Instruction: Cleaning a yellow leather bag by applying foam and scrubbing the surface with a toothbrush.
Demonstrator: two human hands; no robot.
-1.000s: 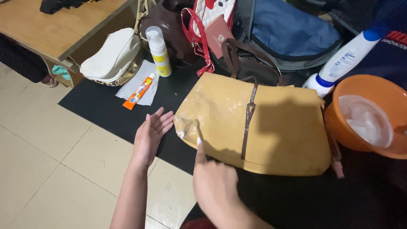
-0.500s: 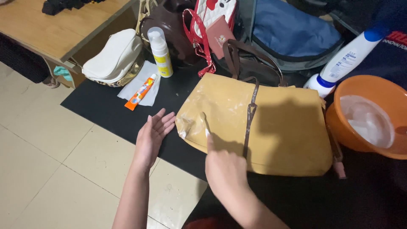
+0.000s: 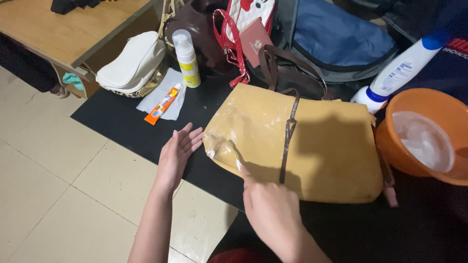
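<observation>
Tan leather makes up the handbag (image 3: 302,141), which lies flat on the black mat (image 3: 122,126) in front of us, its brown strap (image 3: 287,136) running down the middle and white cream smeared over its left end. Our right hand (image 3: 270,214) is loosely curled, its forefinger stretched out and pressing cream onto the bag's lower left edge. Our left hand (image 3: 176,155) lies open and flat on the mat, fingertips just beside the bag's left corner, grasping nothing. We judge the bag soft and floppy, light when empty and slippery where creamed, so the dry right end or the strap looks the surest hold. Beyond it stand an orange basin (image 3: 429,136), a white lotion bottle (image 3: 397,73), a small pump bottle (image 3: 186,58), an orange tube (image 3: 164,103) and other bags.
</observation>
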